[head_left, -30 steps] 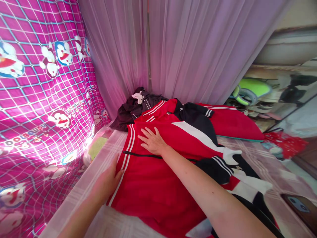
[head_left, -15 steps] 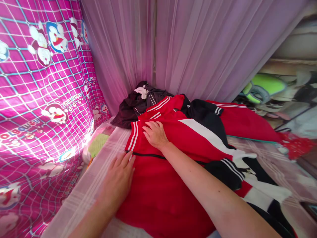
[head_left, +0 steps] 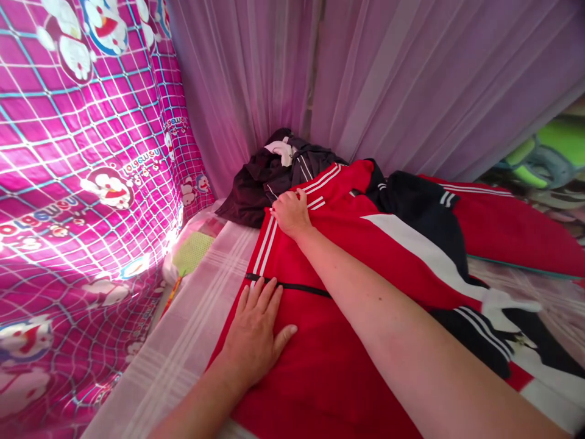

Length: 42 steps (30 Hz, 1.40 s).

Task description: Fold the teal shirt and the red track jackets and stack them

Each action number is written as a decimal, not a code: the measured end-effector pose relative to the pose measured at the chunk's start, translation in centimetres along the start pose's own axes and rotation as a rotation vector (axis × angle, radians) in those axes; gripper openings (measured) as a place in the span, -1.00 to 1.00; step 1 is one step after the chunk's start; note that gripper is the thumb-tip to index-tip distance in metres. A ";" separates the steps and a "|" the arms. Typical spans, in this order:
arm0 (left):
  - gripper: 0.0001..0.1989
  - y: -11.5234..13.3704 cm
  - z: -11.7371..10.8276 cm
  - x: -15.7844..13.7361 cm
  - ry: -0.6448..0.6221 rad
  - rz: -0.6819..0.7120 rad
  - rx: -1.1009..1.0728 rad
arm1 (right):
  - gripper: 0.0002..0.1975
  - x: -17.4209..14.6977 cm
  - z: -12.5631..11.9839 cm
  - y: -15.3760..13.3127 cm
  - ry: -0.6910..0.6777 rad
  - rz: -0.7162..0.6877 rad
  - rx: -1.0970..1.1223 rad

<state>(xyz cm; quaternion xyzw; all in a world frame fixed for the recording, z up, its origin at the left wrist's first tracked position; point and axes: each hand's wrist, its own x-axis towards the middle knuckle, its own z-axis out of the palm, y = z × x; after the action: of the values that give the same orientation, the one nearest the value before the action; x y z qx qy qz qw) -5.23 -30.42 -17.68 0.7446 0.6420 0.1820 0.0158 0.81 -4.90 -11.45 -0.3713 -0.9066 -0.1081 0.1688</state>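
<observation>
A red track jacket [head_left: 306, 341] with white and black panels lies spread out, its black zip [head_left: 292, 286] running across it from the white-striped band [head_left: 265, 247] at the left edge. My left hand [head_left: 258, 332] rests flat on the red cloth just below the zip's end, fingers stretched out and thumb apart. Farther up, my right hand [head_left: 291, 212] has its fingers curled together on the far corner of the striped band, pinching the cloth there. Its fingertips are partly hidden. My right forearm passes over the jacket's middle.
Dark crumpled clothes [head_left: 256, 183] lie behind the jacket, against purple curtains [head_left: 365, 79]. Another red garment [head_left: 516, 225] is at the right. A yellow fly swatter [head_left: 192, 253] stands beside the pale checked sheet [head_left: 183, 329], near a pink cartoon-print cloth [head_left: 91, 183] on the left.
My right hand has moved to the far corner of the striped band and its fingers have curled. My left hand has come onto the red cloth below the zip. The view has shifted.
</observation>
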 end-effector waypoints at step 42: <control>-0.42 -3.2 -3.4 -2.7 -0.141 -0.052 -0.077 | -0.57 -33.0 -11.5 1.0 -0.209 0.209 0.144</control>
<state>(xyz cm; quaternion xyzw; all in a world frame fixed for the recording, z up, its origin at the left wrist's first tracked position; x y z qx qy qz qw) -9.53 -33.16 -15.97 0.7375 0.6510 0.1531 0.0942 26.13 -28.92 -13.53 -0.4598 -0.8811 0.0147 0.1101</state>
